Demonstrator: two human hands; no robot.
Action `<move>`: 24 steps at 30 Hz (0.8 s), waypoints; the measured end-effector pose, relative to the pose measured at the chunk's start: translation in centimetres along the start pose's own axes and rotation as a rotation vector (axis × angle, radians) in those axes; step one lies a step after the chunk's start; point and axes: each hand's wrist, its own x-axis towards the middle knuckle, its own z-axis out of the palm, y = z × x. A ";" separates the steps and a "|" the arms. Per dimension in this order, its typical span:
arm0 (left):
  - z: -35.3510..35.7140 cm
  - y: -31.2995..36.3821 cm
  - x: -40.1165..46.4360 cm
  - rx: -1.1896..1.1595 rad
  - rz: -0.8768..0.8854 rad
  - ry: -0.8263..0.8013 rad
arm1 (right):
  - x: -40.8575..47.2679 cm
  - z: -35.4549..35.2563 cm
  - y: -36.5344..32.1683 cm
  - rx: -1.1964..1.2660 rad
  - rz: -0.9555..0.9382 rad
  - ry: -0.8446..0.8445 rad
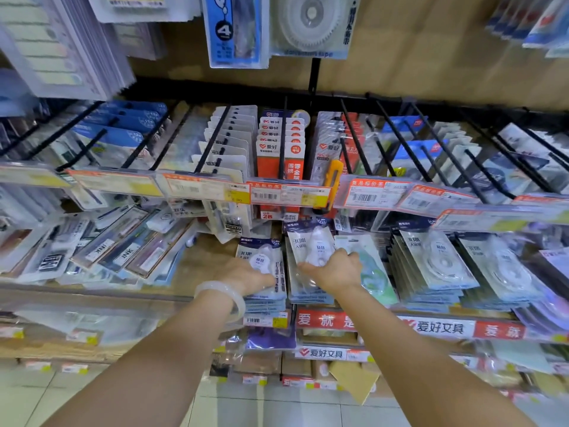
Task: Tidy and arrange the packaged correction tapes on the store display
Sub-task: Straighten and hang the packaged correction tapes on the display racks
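Our left hand (246, 277) and right hand (334, 271) each grip a correction tape stack (311, 251) mid-frame, squaring them; next we should align edges.

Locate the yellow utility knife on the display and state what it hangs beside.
In the head view, the yellow utility knife hangs at centre, above the hands, just right of the orange compass packs, overlapping the price-label strip.
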 end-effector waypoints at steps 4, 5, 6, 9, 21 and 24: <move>-0.8 -1.2 -1.1 -0.059 0.014 -0.042 | -1.6 -1.0 0.4 0.037 -0.001 0.008; -1.1 -1.5 -1.8 -0.058 0.029 -0.054 | -2.0 -1.1 0.4 0.049 0.001 0.004; -1.3 -1.8 -2.3 -0.054 0.040 -0.057 | -2.4 -1.2 0.5 0.070 0.015 -0.006; -2.2 -3.2 -3.9 -0.049 0.077 -0.084 | -3.8 -1.2 0.8 0.152 0.027 -0.049; -3.5 -9.2 -9.4 -0.233 0.321 -0.090 | -11.7 1.5 0.2 0.339 -0.152 0.051; -4.5 -11.0 -11.1 -0.282 0.319 -0.030 | -13.9 1.3 -0.7 0.460 -0.269 0.074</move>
